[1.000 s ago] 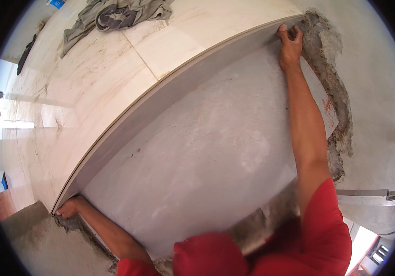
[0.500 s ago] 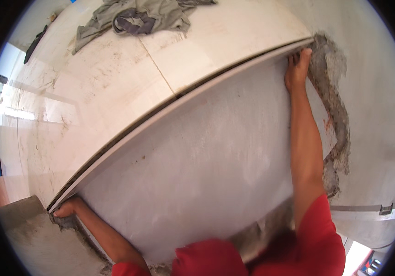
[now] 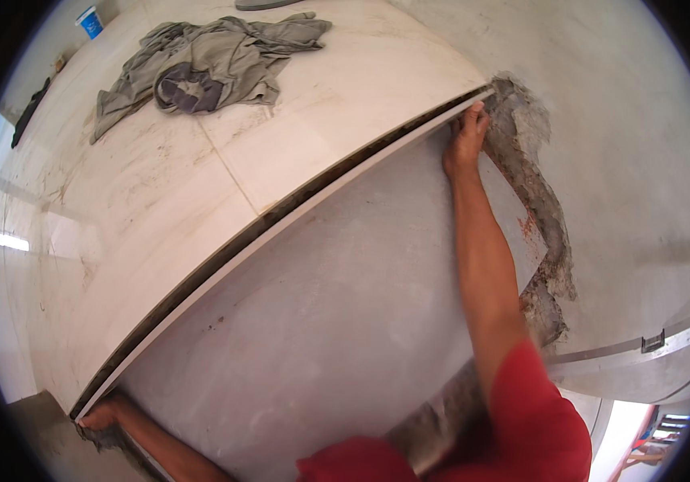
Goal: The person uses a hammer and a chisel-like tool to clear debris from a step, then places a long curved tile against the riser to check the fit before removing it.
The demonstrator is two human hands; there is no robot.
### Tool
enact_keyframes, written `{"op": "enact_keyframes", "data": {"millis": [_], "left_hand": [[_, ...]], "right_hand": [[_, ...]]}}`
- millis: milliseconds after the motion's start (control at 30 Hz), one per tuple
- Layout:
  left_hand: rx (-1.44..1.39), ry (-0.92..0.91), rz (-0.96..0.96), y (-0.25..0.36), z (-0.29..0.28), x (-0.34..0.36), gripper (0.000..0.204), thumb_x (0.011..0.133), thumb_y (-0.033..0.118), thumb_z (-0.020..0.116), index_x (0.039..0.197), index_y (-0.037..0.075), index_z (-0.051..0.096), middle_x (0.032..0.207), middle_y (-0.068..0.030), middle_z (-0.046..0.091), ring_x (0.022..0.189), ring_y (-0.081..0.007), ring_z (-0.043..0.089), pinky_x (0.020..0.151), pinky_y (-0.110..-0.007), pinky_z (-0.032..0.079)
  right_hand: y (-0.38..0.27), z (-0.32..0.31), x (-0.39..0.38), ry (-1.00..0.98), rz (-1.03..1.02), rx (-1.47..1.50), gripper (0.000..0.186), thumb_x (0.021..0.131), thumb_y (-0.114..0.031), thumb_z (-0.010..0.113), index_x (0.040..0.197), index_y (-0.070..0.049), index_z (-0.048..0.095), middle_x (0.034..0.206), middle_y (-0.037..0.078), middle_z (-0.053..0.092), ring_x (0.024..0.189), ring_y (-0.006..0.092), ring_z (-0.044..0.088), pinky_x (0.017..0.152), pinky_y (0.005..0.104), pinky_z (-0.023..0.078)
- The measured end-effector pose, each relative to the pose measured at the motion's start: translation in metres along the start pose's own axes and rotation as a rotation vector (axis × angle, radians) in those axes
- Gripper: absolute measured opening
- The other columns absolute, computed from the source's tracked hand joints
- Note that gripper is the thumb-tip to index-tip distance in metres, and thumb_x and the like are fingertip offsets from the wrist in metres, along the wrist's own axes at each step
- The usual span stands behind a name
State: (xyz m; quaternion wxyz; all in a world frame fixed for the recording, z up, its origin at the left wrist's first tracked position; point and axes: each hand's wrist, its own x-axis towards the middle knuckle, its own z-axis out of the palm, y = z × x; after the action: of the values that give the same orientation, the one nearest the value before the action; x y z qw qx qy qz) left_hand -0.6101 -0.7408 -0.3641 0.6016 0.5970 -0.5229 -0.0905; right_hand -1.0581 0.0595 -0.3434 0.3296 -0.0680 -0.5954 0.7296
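One large tile [image 3: 337,337] was in hand, gripped by two hands, and it filled the lower middle of the view. The left hand [image 3: 102,415] sat at about seven o'clock on the tile's near-left corner; the right hand [image 3: 465,138] sat at about one o'clock on its far-right corner. One crumpled grey cloth [image 3: 204,64] lay at eleven o'clock on the laid floor tiles [image 3: 224,169], and one small blue-and-white tub [image 3: 90,21] stood beyond it near the rim. One metal straightedge [image 3: 634,347] lay at about four o'clock.

The tile showed a pale grey, dusty, matt face with a thin white edge along its upper side. That edge ran just beside the laid tiles, with a dark narrow gap between them. A ragged band of grey mortar [image 3: 542,217] showed past the tile's right side, on bare grey floor [image 3: 618,120].

The right fingers [image 3: 477,120] were curled over the tile's top edge, closed on it. The left fingers were mostly tucked under the corner, so how tightly they closed could not be made out, though the hand was against the tile. The tile's lower edge was hidden by the red sleeves [image 3: 522,434]. The straightedge was cut off by the rim.
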Motion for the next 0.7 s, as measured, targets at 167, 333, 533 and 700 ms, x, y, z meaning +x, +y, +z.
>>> {"op": "enact_keyframes", "data": {"millis": [167, 333, 533, 700], "left_hand": [[-0.589, -0.16, -0.075, 0.01, -0.001, -0.004, 0.078, 0.096, 0.064, 0.04, 0.119, -0.005, 0.067, 0.122, -0.028, 0.067, 0.108, -0.0408, 0.067, 0.091, -0.059, 0.053], [-0.946, -0.22, -0.204, 0.02, -0.012, -0.022, 0.084, 0.09, 0.071, 0.042, 0.123, -0.002, 0.066, 0.132, -0.0235, 0.062, 0.122, -0.0364, 0.06, 0.1, -0.057, 0.048], [-0.964, -0.108, -0.384, 0.012, -0.021, -0.019, 0.083, 0.088, 0.071, 0.044, 0.122, -0.001, 0.067, 0.131, -0.0203, 0.063, 0.121, -0.0362, 0.06, 0.101, -0.056, 0.048], [-0.97, -0.046, -0.425, 0.007, -0.025, -0.012, 0.082, 0.086, 0.071, 0.045, 0.121, 0.0, 0.067, 0.131, -0.0176, 0.064, 0.121, -0.0361, 0.059, 0.102, -0.055, 0.048]], "right_hand": [[-0.004, 0.005, -0.007, -0.056, 0.005, 0.151, 0.081, 0.097, -0.067, 0.058, 0.143, -0.004, 0.033, 0.143, 0.017, 0.043, 0.138, 0.0286, 0.039, 0.122, 0.0479, 0.026], [-0.003, -0.008, -0.001, -0.097, 0.087, 0.24, 0.095, 0.097, -0.08, 0.037, 0.158, -0.007, 0.03, 0.163, 0.015, 0.033, 0.151, 0.0335, 0.029, 0.125, 0.0454, 0.024], [-0.018, 0.003, -0.014, 0.096, 0.232, 0.295, 0.08, 0.095, -0.08, 0.039, 0.125, -0.008, 0.058, 0.125, 0.016, 0.06, 0.117, 0.0312, 0.056, 0.102, 0.0484, 0.047], [-0.022, 0.007, -0.02, 0.155, 0.24, 0.299, 0.074, 0.094, -0.077, 0.042, 0.11, -0.008, 0.064, 0.107, 0.013, 0.067, 0.102, 0.0292, 0.062, 0.089, 0.0469, 0.052]]}}
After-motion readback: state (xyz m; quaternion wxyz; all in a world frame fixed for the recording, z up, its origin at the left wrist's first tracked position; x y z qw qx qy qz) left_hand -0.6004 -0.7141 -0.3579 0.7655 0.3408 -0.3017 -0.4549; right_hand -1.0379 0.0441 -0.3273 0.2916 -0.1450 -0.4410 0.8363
